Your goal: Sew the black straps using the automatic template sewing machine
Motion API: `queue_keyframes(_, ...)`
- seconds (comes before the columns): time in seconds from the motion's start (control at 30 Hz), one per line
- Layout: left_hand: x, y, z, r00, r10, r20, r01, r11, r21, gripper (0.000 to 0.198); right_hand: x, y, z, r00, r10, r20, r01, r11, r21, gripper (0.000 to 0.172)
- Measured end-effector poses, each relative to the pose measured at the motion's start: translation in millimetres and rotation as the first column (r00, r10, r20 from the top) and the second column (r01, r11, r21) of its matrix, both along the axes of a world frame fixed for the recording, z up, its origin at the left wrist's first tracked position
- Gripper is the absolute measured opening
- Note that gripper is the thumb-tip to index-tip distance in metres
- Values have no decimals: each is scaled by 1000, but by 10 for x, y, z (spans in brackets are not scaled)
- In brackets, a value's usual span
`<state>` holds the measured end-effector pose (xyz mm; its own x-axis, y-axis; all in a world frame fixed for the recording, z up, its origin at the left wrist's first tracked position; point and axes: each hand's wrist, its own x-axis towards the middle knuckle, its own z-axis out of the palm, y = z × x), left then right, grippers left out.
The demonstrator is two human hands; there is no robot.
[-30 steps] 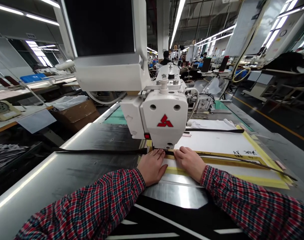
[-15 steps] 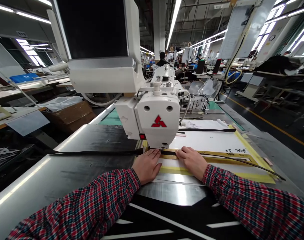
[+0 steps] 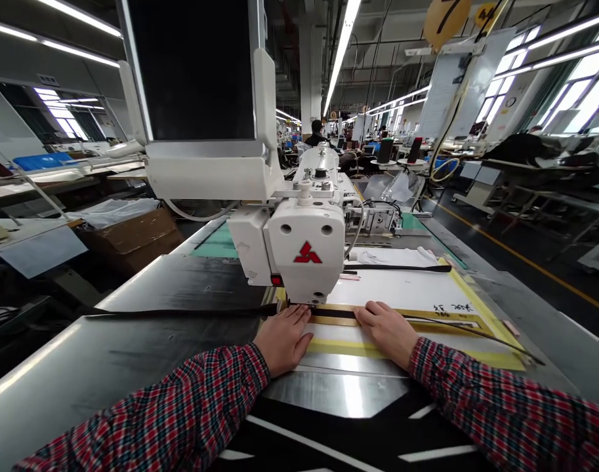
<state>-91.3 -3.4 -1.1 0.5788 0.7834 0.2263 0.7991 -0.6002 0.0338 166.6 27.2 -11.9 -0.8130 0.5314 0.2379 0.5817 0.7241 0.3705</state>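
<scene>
A long black fabric strip (image 3: 332,313) runs sideways under the head of a white sewing machine (image 3: 308,229). My left hand (image 3: 283,337) lies on the strip just below the machine head, fingers stretched forward and pressing down. The needle area is partly hidden behind the head and these fingers. To the right, my right hand (image 3: 386,331) has its fingers bent together over the strip, which comes out past it as a thin tail. Beneath the strip lies a yellow-brown template (image 3: 331,322) on a white sheet edged with yellow tape.
A dark screen (image 3: 195,72) stands above the machine at the left. Another black strip (image 3: 402,267) lies farther back on the white sheet (image 3: 378,285). The steel tabletop (image 3: 181,354) spreads left. A cardboard box (image 3: 132,239) stands beside the table, and a person (image 3: 317,134) is far behind.
My view has tilted up a little, so the scene sits lower. The right hand has slid slightly right along the strip, widening the gap between my hands. The left hand stays in place.
</scene>
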Motion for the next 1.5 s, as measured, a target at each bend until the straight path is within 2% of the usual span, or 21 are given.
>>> queue_keyframes(0.2, -13, -11, 13, 999, 17, -36, -17, 1000, -2, 43, 35, 6, -4, 1000, 11, 9, -11, 999, 39, 29)
queue_keyframes(0.6, -28, -48, 49, 998, 56, -30, -57, 997, -52, 44, 40, 31, -49, 998, 64, -7, -63, 996, 59, 31)
queue_keyframes(0.9, -308, -66, 28, 998, 52, -32, -52, 998, -18, 45, -228, 31, -35, 994, 95, -47, -91, 993, 73, 26)
queue_keyframes(1.27, -666, -31, 10, 999, -37, -28, 38, 999, 27, 44, -537, 66, -83, 996, 39, -78, -38, 999, 19, 14)
queue_keyframes(1.5, -811, -16, 44, 998, -41, -48, 42, 999, 7, 44, -705, 14, 1, 999, -6, -42, 4, 999, -48, 17)
